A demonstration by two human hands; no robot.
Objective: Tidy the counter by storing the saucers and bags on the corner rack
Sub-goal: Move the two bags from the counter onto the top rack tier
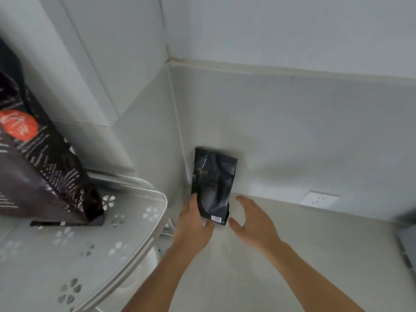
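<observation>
A small black bag (212,183) with a barcode stands upright on the counter, leaning against the wall near the corner. My left hand (193,224) grips its lower left side, thumb on the front. Just to the bag's right, my right hand (252,219) is spread with fingers apart, holding nothing. A larger black bag (38,167) with an orange circle and white lettering stands on the top shelf of the white corner rack (139,242) at the left. No saucers are visible.
The rack's shelf has flower-shaped cutouts and a raised rim. A white wall socket (319,199) sits low on the wall to the right. A grey object (407,239) shows at the right edge. The pale counter (236,273) lies beneath my arms.
</observation>
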